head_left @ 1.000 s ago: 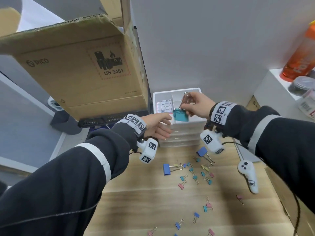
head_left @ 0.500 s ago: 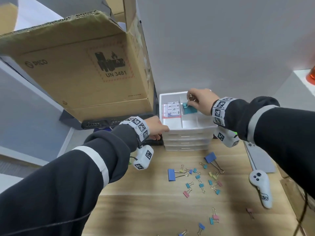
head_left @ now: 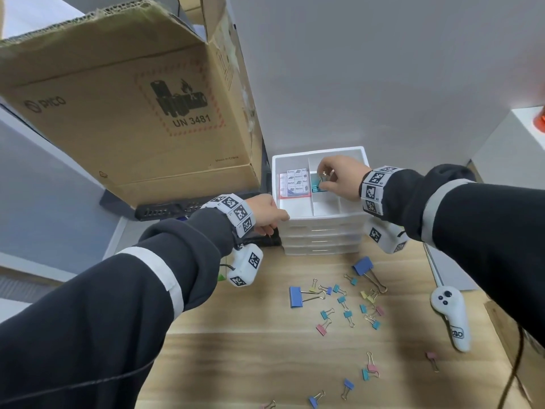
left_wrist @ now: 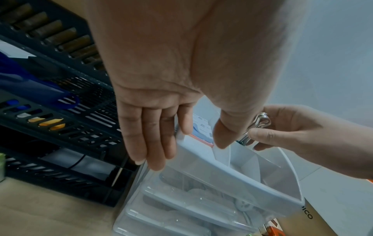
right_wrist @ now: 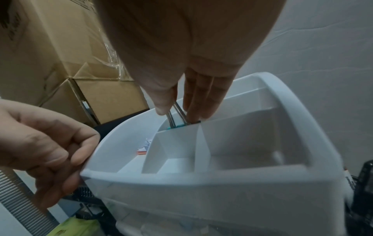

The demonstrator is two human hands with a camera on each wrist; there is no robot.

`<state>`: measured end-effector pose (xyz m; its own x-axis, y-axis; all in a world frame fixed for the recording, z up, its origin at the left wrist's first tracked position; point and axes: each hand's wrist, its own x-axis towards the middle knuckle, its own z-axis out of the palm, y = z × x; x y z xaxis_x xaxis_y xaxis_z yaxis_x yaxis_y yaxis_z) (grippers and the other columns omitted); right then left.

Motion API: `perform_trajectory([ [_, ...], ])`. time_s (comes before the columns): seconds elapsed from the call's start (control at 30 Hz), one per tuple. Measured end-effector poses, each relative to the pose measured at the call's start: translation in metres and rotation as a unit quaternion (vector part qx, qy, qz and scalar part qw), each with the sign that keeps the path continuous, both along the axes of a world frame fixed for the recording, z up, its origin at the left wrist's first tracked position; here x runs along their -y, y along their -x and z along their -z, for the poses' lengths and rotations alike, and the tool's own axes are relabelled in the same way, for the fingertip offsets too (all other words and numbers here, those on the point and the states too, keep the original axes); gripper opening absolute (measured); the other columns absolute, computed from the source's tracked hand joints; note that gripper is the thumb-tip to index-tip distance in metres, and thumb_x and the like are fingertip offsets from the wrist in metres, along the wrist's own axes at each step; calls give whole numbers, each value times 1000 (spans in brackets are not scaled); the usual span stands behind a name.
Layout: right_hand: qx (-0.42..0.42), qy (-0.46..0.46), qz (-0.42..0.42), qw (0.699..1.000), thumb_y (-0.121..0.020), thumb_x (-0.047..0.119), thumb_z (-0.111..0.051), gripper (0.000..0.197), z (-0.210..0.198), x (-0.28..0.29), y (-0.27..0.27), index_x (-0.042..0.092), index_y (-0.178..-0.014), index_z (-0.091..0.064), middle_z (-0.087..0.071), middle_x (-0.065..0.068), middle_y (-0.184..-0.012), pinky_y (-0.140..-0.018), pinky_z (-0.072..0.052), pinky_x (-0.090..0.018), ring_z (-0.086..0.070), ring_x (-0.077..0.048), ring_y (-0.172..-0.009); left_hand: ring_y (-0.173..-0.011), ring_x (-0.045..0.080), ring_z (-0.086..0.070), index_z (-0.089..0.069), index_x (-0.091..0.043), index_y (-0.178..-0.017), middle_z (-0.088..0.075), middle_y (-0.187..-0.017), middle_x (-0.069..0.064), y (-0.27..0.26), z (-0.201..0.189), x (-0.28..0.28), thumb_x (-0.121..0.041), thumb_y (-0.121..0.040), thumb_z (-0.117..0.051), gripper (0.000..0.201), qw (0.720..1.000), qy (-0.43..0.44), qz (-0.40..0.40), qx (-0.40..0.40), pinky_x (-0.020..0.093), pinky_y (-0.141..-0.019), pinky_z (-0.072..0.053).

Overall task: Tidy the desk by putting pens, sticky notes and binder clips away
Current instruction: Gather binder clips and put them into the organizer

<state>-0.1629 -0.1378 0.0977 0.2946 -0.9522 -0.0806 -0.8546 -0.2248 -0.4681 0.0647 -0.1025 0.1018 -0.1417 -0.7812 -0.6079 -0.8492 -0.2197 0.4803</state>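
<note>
**A teal clip goes into the white box**

The right hand (head_left: 339,178) is in the middle of the head picture, over the white drawer box (head_left: 321,219). Its thumb and fingers (right_wrist: 193,102) pinch the silver wire arms of a teal binder clip (head_left: 315,184). The clip sits down inside a back part of the box's open top tray. Just left of it, in the next part, lies a pack of sticky notes (head_left: 296,183).

The left hand (head_left: 267,214) holds the front left corner of the box. Its fingers (left_wrist: 153,137) are straight and close together along the side, and the thumb lies on the rim.

Many small binder clips (head_left: 343,302) in blue, pink, teal and yellow lie spread on the wooden desk (head_left: 236,364), lower right. A white controller (head_left: 451,320) lies at the right. A big cardboard box (head_left: 132,113) fills the upper left.
</note>
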Motion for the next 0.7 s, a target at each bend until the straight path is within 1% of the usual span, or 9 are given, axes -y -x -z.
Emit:
perform_trajectory([
  [0.07,2,3,10,1000,-86,29,-72,42,0,-4,3,15,-122,-57,-61,-4,-119,-85,-48,-30,-56,-18,-89,-74,22,-69,-64,-9,-86,-73,-84,7,1,-1,-5,-37,-92,-63,28,999,-10,24,44,34,-77,-61],
  [0.17,19,43,26,999,-80,38,-73,56,-2,-16,9,21,-129,-51,-50,0,-125,-87,-50,-35,-53,-16,-92,-62,23,-61,-68,-8,-84,-71,-72,5,2,1,-18,-42,-83,-64,34,991,-42,58,115,30,-64,-52],
  [0.3,76,153,44,984,-82,29,-67,35,-3,-43,19,17,-114,-57,-50,7,-104,-76,-46,-32,-49,-14,-80,-52,16,-58,-65,-9,-77,-66,-65,1,5,13,-37,-40,-87,-65,33,979,-42,108,166,23,-55,-47],
  [0.37,109,171,64,977,-82,22,-63,20,2,-60,24,17,-101,-58,-55,10,-84,-71,-47,-32,-50,-16,-71,-59,17,-62,-67,-8,-82,-67,-70,2,6,27,-44,-39,-88,-66,32,974,-43,122,184,25,-57,-48],
  [0.43,118,151,89,977,-82,19,-60,12,20,-81,33,19,-93,-57,-56,11,-65,-66,-47,-32,-54,-19,-64,-77,26,-70,-70,-3,-94,-70,-82,13,11,49,-52,-36,-86,-68,34,967,-40,145,205,32,-68,-54],
  [0.5,104,119,101,982,-82,18,-60,8,49,-104,43,20,-88,-57,-55,12,-60,-63,-49,-33,-56,-21,-61,-86,32,-69,-68,2,-95,-69,-91,22,14,74,-61,-34,-83,-68,38,959,-26,173,224,38,-76,-55],
  [0.57,79,59,118,988,-82,17,-61,8,92,-127,58,21,-87,-56,-57,11,-64,-63,-52,-36,-58,-22,-64,-78,28,-61,-64,-6,-94,-63,-87,12,20,105,-74,-36,-80,-70,33,958,-8,185,221,36,-72,-53],
  [0.63,23,-24,147,989,-83,18,-60,7,130,-144,71,20,-90,-58,-63,4,-74,-67,-52,-36,-61,-25,-73,-88,27,-59,-58,-9,-112,-60,-103,8,22,132,-87,-32,-79,-73,43,965,1,173,196,37,-79,-54],
  [0.7,-32,-102,172,979,-85,20,-58,9,171,-151,82,21,-94,-57,-67,-2,-89,-72,-52,-36,-61,-28,-83,-97,31,-59,-52,-10,-121,-54,-116,10,25,163,-99,-28,-78,-74,52,971,16,161,175,40,-86,-52],
])
